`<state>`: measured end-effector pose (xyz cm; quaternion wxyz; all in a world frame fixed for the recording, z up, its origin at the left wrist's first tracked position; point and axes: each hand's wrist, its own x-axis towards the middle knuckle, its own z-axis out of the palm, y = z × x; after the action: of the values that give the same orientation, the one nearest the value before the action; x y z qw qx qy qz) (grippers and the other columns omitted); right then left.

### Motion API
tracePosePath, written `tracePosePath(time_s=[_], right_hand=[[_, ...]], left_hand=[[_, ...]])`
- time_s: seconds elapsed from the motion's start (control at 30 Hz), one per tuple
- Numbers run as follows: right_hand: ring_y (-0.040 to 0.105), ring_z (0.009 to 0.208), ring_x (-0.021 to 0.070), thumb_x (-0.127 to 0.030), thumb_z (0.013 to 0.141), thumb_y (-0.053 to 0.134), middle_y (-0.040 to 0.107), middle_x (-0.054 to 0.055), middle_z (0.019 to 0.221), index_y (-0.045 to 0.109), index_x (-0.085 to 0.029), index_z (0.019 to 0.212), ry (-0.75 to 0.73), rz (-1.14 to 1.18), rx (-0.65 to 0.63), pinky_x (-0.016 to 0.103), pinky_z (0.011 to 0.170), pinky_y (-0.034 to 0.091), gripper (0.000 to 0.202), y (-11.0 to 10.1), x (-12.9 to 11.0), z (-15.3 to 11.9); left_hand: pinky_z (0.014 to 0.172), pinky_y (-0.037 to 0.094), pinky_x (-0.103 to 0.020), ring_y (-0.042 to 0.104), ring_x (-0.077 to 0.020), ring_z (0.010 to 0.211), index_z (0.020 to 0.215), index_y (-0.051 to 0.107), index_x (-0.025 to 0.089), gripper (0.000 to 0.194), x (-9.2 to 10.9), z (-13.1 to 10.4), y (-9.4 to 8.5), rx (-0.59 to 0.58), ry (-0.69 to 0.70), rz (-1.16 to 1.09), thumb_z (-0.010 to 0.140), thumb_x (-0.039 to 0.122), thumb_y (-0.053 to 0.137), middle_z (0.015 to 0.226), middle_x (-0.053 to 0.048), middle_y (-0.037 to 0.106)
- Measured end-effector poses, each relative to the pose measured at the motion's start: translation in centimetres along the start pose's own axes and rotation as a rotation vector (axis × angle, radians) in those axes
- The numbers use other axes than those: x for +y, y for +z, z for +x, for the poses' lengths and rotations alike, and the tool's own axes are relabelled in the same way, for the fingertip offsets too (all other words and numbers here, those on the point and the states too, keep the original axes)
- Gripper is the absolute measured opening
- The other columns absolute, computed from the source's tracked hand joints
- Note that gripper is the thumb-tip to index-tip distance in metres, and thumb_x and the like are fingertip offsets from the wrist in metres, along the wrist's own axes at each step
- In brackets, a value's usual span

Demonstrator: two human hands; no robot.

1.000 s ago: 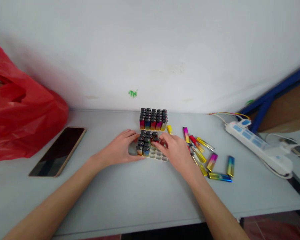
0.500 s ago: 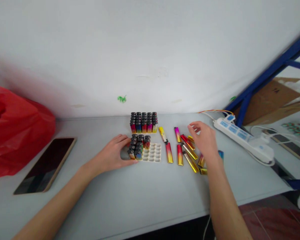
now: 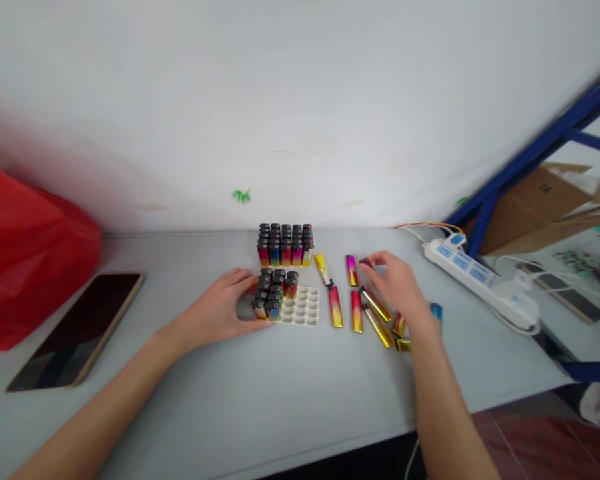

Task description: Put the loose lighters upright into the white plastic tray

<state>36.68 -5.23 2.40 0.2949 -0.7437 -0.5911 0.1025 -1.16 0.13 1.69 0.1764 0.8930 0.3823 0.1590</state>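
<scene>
Head view, left hand [image 3: 219, 310] loosely cupped against lighter tray [image 3: 304, 308], right hand [image 3: 397, 285] apparently pinching a lighter [image 3: 365, 263]

Red bag [image 3: 30, 267] cut off left

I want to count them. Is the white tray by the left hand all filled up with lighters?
No, only partly full. The white tray has upright lighters on its left side by the left hand, while its right holes show empty.
</scene>
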Motion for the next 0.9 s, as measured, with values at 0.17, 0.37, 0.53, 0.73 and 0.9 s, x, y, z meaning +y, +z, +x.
tracePosePath(time_s=[0.17, 0.37, 0.53, 0.73, 0.9], right_hand=[[0.076, 0.088, 0.0257, -0.060, 0.089, 0.077, 0.080, 0.006, 0.090, 0.070, -0.022, 0.111, 0.046, 0.617, 0.137, 0.040, 0.085, 0.057, 0.044, 0.8, -1.7, 0.0], [0.059, 0.057, 0.0116, -0.067, 0.091, 0.073, 0.067, -0.004, 0.082, 0.068, -0.025, 0.106, 0.132, 1.046, -0.149, 0.027, 0.056, 0.050, 0.044, 2.7, -6.0, -1.5], [0.023, 0.042, 0.0060, -0.074, 0.087, 0.073, 0.046, -0.012, 0.061, 0.060, -0.027, 0.104, 0.240, 1.153, -0.380, 0.019, 0.041, 0.019, 0.051, 3.4, -8.5, -2.8], [0.024, 0.042, 0.0084, -0.083, 0.092, 0.053, 0.030, -0.007, 0.048, 0.043, -0.024, 0.056, 0.286, 1.014, -0.356, 0.025, 0.042, 0.016, 0.069, 5.1, -9.7, -3.8], [0.028, 0.044, 0.0119, -0.071, 0.102, 0.039, 0.035, -0.004, 0.048, 0.038, -0.026, 0.053, 0.201, 0.908, -0.304, 0.030, 0.045, 0.020, 0.066, 6.0, -10.1, -4.2]], left_hand=[[0.106, 0.057, -0.051, 0.070, -0.0369, 0.110, 0.106, 0.073, 0.021, 0.057, 0.0, -0.1, 0.0, 0.012, 0.026, 0.006, 0.075, 0.068, 0.085, 0.112, -0.012, 0.074], [0.105, 0.057, -0.051, 0.070, -0.0370, 0.110, 0.106, 0.071, 0.019, 0.058, 0.1, 0.0, 0.0, 0.005, 0.030, 0.023, 0.077, 0.068, 0.083, 0.110, -0.013, 0.073], [0.105, 0.057, -0.048, 0.070, -0.0355, 0.110, 0.106, 0.071, 0.020, 0.059, -0.1, 0.0, 0.2, 0.005, 0.031, 0.023, 0.077, 0.069, 0.084, 0.109, -0.012, 0.073], [0.108, 0.056, -0.050, 0.071, -0.0369, 0.112, 0.111, 0.071, 0.020, 0.062, -0.2, -0.1, 0.2, 0.024, 0.030, 0.012, 0.075, 0.069, 0.085, 0.114, -0.013, 0.074], [0.105, 0.057, -0.051, 0.071, -0.0374, 0.110, 0.109, 0.071, 0.020, 0.060, -0.1, -0.1, 0.1, 0.014, 0.029, -0.001, 0.075, 0.068, 0.086, 0.111, -0.013, 0.074]])
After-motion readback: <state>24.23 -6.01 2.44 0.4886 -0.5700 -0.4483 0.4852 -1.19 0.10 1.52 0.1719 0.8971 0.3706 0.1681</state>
